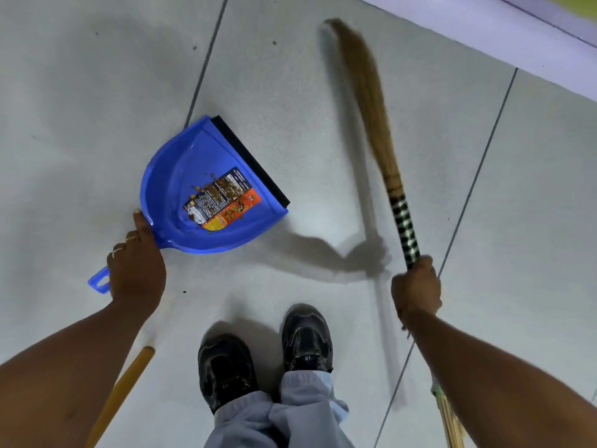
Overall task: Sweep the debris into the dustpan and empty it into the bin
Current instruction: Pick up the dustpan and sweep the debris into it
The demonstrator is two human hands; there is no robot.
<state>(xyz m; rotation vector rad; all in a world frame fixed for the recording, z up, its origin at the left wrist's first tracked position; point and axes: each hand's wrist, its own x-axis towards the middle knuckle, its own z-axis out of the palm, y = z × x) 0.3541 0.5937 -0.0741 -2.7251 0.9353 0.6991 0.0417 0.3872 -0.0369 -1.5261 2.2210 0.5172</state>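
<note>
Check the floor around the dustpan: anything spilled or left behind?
A few dark specks remain on the tiles, one beside the left hand. The dustpan holds crumbs and a wrapper; nothing else stands out.

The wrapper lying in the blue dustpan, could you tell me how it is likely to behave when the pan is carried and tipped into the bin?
The wrapper looks thin and flat, so it is probably light and floppy. Crumbs on top may weigh it down a little. The dustpan looks smooth, so it may slide toward the black lip if the left hand tilts it.
</note>
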